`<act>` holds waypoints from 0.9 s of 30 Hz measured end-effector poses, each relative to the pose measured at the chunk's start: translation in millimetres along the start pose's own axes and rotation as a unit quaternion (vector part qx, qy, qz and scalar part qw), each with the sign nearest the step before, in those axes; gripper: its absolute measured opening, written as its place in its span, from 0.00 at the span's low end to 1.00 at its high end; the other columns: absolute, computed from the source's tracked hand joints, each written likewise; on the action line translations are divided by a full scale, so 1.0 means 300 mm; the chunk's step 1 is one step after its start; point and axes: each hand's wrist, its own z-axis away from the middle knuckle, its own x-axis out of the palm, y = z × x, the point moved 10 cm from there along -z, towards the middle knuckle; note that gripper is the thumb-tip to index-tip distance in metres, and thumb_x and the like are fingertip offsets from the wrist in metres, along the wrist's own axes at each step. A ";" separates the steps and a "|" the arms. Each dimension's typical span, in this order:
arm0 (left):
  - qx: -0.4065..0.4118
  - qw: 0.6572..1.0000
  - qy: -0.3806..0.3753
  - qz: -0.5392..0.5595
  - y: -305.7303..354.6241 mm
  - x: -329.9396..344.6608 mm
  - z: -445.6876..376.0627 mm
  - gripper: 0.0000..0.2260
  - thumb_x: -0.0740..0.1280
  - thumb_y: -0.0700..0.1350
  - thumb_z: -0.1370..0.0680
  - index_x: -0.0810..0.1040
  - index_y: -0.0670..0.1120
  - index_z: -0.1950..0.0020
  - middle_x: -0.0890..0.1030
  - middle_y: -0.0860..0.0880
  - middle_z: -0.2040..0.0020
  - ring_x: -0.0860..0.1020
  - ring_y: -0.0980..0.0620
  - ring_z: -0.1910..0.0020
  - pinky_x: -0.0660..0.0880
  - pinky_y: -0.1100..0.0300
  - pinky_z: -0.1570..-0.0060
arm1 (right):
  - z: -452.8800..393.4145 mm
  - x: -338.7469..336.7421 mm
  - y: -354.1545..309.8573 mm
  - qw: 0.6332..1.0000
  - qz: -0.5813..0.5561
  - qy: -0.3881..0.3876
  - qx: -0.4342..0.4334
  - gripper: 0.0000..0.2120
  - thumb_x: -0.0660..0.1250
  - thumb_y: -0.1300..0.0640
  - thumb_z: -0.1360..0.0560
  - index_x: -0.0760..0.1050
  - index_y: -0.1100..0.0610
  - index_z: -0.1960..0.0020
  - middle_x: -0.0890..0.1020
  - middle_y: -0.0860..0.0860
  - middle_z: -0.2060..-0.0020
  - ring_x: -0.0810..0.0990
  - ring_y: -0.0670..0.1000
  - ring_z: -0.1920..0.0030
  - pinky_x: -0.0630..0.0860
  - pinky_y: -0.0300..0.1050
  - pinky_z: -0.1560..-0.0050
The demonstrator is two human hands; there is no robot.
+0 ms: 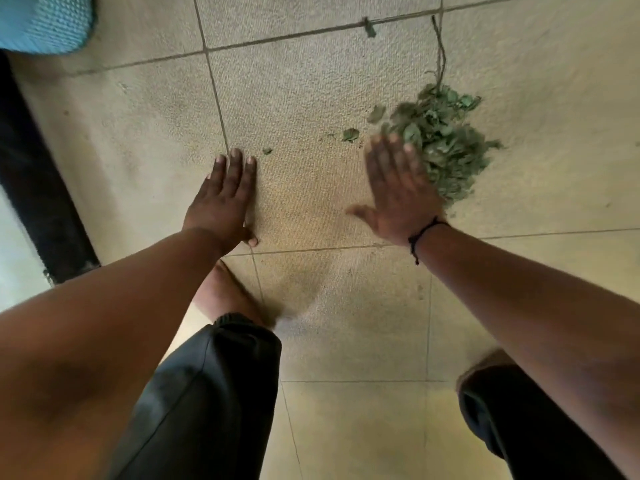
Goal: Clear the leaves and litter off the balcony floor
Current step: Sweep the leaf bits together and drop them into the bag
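Head view. Left hand (221,199) lies flat on the tiled floor (138,133), fingers straight and together, holding nothing. Right hand (398,188), blurred, is spread wide with straight fingers at the near left edge of the leaf pile (446,140); whether it touches the leaves cannot be told. A twig (439,50) runs from the pile's far side. 2 loose leaves (350,134) lie just left of the pile. A blue object (45,22) occupies the floor's far left corner.
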 end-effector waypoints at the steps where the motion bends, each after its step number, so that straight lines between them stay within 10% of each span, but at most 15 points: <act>1: -0.004 1.000 -0.003 -0.003 0.000 -0.001 0.002 0.62 0.79 0.54 0.34 0.31 0.45 0.22 0.33 0.44 0.21 0.36 0.41 0.21 0.43 0.49 0.23 | 0.012 -0.026 0.048 0.999 -0.024 0.016 0.031 0.44 0.41 0.30 0.22 0.41 0.65 0.22 0.43 0.61 0.23 0.41 0.61 0.23 0.31 0.53 0.26; 7: -0.008 1.000 -0.023 -0.018 -0.003 -0.012 0.011 0.62 0.78 0.55 0.33 0.29 0.45 0.23 0.33 0.43 0.21 0.35 0.41 0.22 0.42 0.50 0.23 | 0.449 0.015 -0.062 0.980 -0.179 0.055 -0.072 0.27 0.54 0.43 0.21 0.65 0.59 0.29 0.69 0.60 0.31 0.64 0.63 0.29 0.60 0.59 0.31; 10: -0.023 0.999 -0.033 -0.024 0.014 -0.018 0.012 0.61 0.77 0.55 0.32 0.30 0.45 0.22 0.31 0.42 0.21 0.34 0.40 0.22 0.42 0.49 0.24 | 0.709 0.204 -0.159 0.939 -0.287 -0.179 -0.060 0.19 0.53 0.42 0.20 0.75 0.54 0.49 0.78 0.53 0.54 0.78 0.57 0.52 0.68 0.48 0.52; 13: -0.035 0.998 -0.040 -0.023 0.020 -0.012 0.012 0.60 0.77 0.54 0.31 0.30 0.45 0.22 0.31 0.42 0.22 0.34 0.41 0.22 0.42 0.49 0.24 | 0.826 0.387 -0.203 0.800 -0.394 -0.448 0.070 0.19 0.55 0.42 0.19 0.75 0.56 0.48 0.79 0.52 0.52 0.77 0.53 0.49 0.71 0.45 0.50; 16: -0.037 0.998 -0.050 -0.023 0.015 -0.007 0.018 0.60 0.77 0.54 0.31 0.29 0.45 0.23 0.30 0.42 0.22 0.33 0.41 0.22 0.41 0.49 0.24 | 0.665 0.425 -0.169 0.742 -0.442 -0.490 0.122 0.21 0.59 0.42 0.19 0.77 0.60 0.46 0.81 0.55 0.51 0.80 0.53 0.51 0.75 0.46 0.48; 19: -0.037 0.998 -0.054 -0.022 0.018 -0.010 0.015 0.61 0.78 0.53 0.31 0.28 0.46 0.23 0.29 0.43 0.22 0.33 0.41 0.22 0.41 0.49 0.24 | 0.439 0.343 -0.082 0.694 -0.566 -0.405 0.183 0.21 0.59 0.42 0.20 0.80 0.59 0.48 0.85 0.58 0.53 0.84 0.53 0.56 0.81 0.46 0.53; 24: -0.049 0.997 -0.057 -0.030 0.014 -0.009 0.018 0.61 0.78 0.53 0.31 0.27 0.47 0.23 0.28 0.44 0.23 0.33 0.41 0.22 0.41 0.49 0.24 | 0.284 0.068 0.272 0.683 -0.657 0.091 0.305 0.07 0.66 0.49 0.22 0.77 0.48 0.46 0.82 0.50 0.47 0.82 0.48 0.48 0.79 0.42 0.48; 27: -0.054 0.996 -0.062 -0.029 0.020 -0.013 0.022 0.61 0.78 0.54 0.31 0.27 0.46 0.23 0.28 0.43 0.23 0.33 0.41 0.23 0.41 0.49 0.23 | 0.305 0.000 0.257 0.749 -0.577 0.137 0.295 0.05 0.65 0.57 0.21 0.78 0.55 0.48 0.82 0.47 0.54 0.80 0.41 0.55 0.80 0.39 0.53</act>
